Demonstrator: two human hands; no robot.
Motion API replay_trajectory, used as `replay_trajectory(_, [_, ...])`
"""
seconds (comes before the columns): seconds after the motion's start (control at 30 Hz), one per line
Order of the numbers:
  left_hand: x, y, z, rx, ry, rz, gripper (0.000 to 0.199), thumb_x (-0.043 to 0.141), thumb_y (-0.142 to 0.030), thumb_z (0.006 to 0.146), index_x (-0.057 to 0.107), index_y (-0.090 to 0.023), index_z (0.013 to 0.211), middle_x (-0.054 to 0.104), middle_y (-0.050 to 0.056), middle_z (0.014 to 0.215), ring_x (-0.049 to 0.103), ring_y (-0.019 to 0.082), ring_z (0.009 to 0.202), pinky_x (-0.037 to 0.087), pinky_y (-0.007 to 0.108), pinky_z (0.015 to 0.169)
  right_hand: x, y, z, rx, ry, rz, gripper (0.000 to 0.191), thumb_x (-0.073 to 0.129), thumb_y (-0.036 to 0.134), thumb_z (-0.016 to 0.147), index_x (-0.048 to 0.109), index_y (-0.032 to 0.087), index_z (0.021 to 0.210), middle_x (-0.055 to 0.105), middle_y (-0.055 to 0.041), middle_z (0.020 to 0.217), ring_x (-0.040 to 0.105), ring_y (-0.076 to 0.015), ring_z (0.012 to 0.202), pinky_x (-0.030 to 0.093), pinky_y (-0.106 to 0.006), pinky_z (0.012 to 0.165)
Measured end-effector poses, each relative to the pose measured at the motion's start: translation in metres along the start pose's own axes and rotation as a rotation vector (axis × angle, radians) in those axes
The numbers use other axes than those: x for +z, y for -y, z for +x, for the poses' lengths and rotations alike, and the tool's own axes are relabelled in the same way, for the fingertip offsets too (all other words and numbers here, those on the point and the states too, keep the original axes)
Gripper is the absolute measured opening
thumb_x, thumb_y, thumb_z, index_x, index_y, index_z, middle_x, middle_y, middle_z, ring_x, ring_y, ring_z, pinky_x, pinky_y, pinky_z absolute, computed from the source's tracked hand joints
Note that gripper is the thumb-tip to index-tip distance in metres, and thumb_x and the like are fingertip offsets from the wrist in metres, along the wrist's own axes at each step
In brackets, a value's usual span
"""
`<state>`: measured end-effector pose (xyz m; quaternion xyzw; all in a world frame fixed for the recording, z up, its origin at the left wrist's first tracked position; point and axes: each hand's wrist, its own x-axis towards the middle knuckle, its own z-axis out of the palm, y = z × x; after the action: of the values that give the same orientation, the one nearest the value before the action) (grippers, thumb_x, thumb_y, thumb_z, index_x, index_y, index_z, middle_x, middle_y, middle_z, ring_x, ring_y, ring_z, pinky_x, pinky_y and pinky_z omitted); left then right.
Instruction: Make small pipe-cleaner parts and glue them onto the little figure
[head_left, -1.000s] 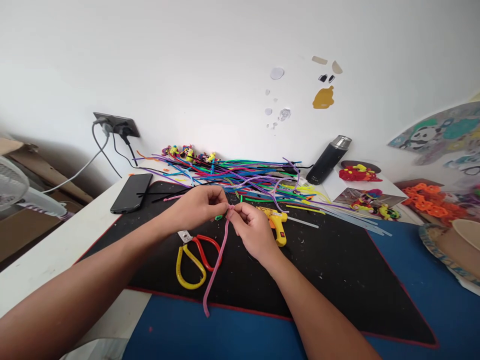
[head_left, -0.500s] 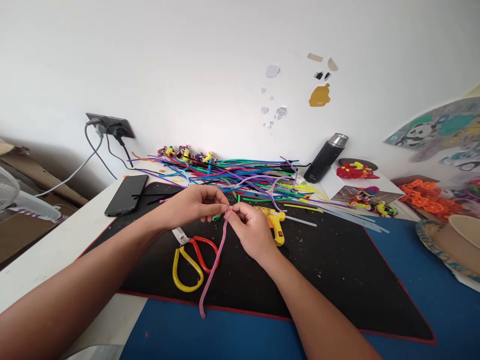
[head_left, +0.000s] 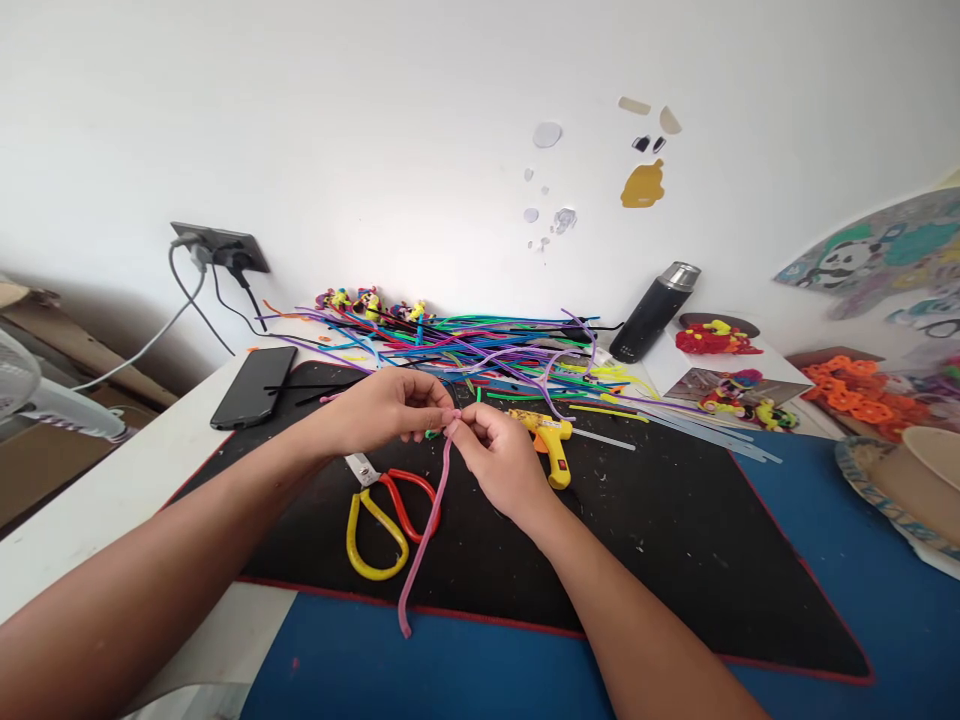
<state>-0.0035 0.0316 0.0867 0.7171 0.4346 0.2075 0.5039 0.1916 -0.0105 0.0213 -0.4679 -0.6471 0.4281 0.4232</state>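
A pink pipe cleaner (head_left: 424, 545) hangs down from my fingertips, its lower end past the red edge of the black mat (head_left: 675, 560). My left hand (head_left: 394, 408) is closed, thumb and forefinger pinching its upper part. Right beside it, my right hand (head_left: 499, 455) pinches the same piece, the fingertips of both hands almost touching. What shape the pink has between the fingers is mostly hidden. A bit of green (head_left: 432, 434) shows under my left fingers. Below the hands lie scissors (head_left: 379, 575) with one yellow and one red handle.
A yellow glue gun (head_left: 553, 440) lies right of my right hand. Behind is a heap of coloured pipe cleaners (head_left: 480, 345), with small figures (head_left: 369, 303) at the wall. A phone (head_left: 253, 388) lies left; a black flask (head_left: 654, 315) leans at back right, near a bowl (head_left: 934, 450).
Both hands keep almost the same place, with only a slight shift of the fingertips at the pink pipe cleaner. The camera view has moved slightly.
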Motion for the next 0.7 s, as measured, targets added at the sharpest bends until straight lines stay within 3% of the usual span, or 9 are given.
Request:
replay_trajectory(0.37, [0.0019,0.0049,0.0040,-0.024,-0.062,0.005,0.030,0.080,-0.046,0.079,0.073,-0.017,0.081,0.068,0.000,0.069,0.060,0.014,0.062,0.048,0.023,0.056,-0.0001,-0.0016,0.0005,-0.031,-0.022,-0.042,0.025,0.062,0.042,0.099,0.069,0.021,0.086,0.051,0.0038,0.065,0.041,-0.0134,0.057,0.031,-0.028,0.055])
replay_trajectory(0.7, [-0.0045,0.0010,0.0032,-0.029,-0.025,-0.068,0.036,0.082,-0.052,0.080,0.074,-0.017,0.084,0.067,0.000,0.069,0.059,0.013,0.061,0.046,0.023,0.055,-0.0018,0.0059,0.0007,0.036,0.022,0.209,0.029,0.063,0.049,0.098,0.065,0.022,0.088,0.050,0.0053,0.059,0.045,-0.0125,0.052,0.033,-0.026,0.051])
